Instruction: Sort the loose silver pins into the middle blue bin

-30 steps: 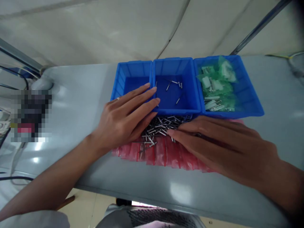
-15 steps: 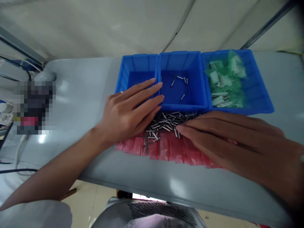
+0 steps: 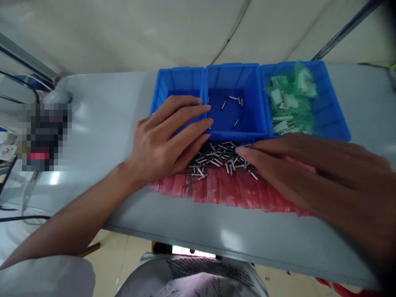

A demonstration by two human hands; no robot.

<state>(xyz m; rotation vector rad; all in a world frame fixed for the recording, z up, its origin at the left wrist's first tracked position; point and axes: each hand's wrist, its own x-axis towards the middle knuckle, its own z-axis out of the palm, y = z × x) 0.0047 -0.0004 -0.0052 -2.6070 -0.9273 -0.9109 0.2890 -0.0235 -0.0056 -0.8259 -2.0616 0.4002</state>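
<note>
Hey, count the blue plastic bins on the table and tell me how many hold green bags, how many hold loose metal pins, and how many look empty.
Bin with green plastic bags: 1
Bin with loose metal pins: 1
Bin showing nothing inside: 1
Total blue plastic bins: 3

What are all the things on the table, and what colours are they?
blue bins: three, blue, side by side at the table's far side
loose pins in the middle bin: a few, silver
green packets: a heap, green, in the right-hand bin
pile of metal pins: many, silver, in front of the bins, on the red bags
red bags: a row, overlapping, red, near the table's front edge
table: one, grey
cables: a few, dark, far left
left hand: flat, fingers at the pile's left edge
right hand: flat, fingertips at the pile's right edge
</note>
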